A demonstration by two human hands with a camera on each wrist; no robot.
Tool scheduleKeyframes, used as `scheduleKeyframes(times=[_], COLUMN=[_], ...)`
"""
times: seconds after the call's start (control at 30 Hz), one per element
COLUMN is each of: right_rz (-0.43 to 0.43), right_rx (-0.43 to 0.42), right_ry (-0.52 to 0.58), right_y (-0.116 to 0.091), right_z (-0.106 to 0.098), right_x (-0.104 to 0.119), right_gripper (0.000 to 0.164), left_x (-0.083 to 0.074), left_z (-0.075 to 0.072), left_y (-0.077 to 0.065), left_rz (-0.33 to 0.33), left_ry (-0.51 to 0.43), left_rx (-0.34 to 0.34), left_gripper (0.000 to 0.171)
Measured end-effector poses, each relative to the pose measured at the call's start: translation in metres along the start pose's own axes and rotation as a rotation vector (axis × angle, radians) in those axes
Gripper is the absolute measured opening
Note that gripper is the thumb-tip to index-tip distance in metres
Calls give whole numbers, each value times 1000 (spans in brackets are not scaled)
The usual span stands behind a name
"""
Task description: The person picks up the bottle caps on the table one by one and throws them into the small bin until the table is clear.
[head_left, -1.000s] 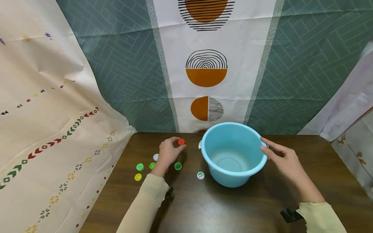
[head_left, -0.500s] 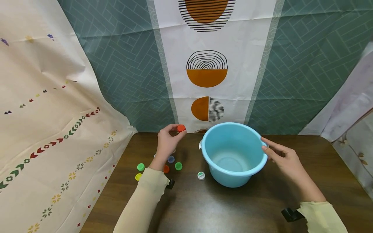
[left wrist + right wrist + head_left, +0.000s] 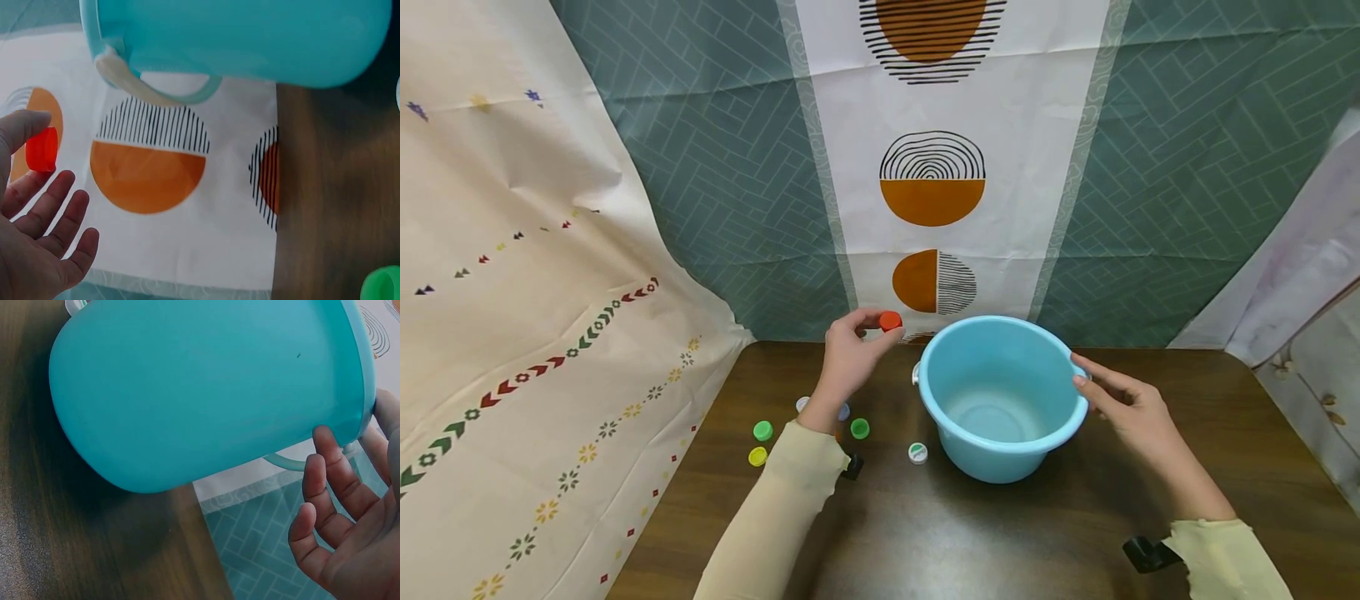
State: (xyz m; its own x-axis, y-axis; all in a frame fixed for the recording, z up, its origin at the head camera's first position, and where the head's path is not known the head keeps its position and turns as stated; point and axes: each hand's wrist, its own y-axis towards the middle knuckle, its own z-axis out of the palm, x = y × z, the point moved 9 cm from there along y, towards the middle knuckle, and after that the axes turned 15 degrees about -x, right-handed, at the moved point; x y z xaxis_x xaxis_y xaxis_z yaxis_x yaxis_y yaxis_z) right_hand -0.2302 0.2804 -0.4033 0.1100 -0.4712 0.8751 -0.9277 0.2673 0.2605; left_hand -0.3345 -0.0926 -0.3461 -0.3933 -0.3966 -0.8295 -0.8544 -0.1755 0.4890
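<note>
A red bottle cap (image 3: 891, 321) is pinched between the thumb and a finger of my left hand (image 3: 852, 354), held up to the left of the bucket. In the left wrist view the other fingers (image 3: 62, 206) spread loosely below the red cap (image 3: 42, 150). The light blue bucket (image 3: 951, 429) stands upright on the table, with nothing visible inside. My right hand (image 3: 1127, 408) grips its right rim, thumb at the edge; the right wrist view has fingers (image 3: 331, 462) against the outer wall of the bucket (image 3: 187, 394).
On the brown table (image 3: 880, 533) lie several caps: a green cap (image 3: 763, 431), a yellow cap (image 3: 757, 456), another green cap (image 3: 860, 428) and a white one (image 3: 917, 453) beside the bucket. My left forearm partly covers others. A patterned cloth (image 3: 790, 208) hangs behind.
My left hand has lifted the red cap from above the table and then moved it right, toward the bucket. The right hand and the bucket stay in place.
</note>
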Motion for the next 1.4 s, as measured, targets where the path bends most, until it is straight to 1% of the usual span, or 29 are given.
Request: scheduleKeyframes(times=[0.13, 0.37, 0.53, 0.73, 0.87, 0.97, 1.1, 1.2, 1.4], right_rz=[4, 13, 8, 9, 5, 9, 5, 0, -1], right_rx=[-1, 2, 2, -1, -4, -2, -2, 0, -1], right_ry=[6, 25, 35, 43, 47, 52, 43, 34, 34], right_y=[0, 0, 0, -1, -1, -1, -1, -1, 0], right_z=[1, 1, 1, 1, 2, 2, 1, 0, 0], right_x=[-2, -4, -3, -3, -2, -3, -2, -2, -3], right_gripper=[50, 49, 49, 49, 49, 49, 49, 49, 49], left_x=[-10, -23, -33, -45, -52, -57, -65, -70, -74], left_z=[9, 21, 30, 44, 53, 60, 69, 76, 87], left_y=[-2, -7, -12, -21, -27, -31, -36, -39, -44], left_rz=[3, 7, 12, 2, 4, 16, 57, 82, 76], left_ry=[0, -7, -52, -132, -163, -162, -142, -145, -156], left_rx=[28, 64, 93, 143, 172, 192, 219, 235, 265], left_gripper=[27, 30, 32, 31, 32, 31, 28, 27, 27])
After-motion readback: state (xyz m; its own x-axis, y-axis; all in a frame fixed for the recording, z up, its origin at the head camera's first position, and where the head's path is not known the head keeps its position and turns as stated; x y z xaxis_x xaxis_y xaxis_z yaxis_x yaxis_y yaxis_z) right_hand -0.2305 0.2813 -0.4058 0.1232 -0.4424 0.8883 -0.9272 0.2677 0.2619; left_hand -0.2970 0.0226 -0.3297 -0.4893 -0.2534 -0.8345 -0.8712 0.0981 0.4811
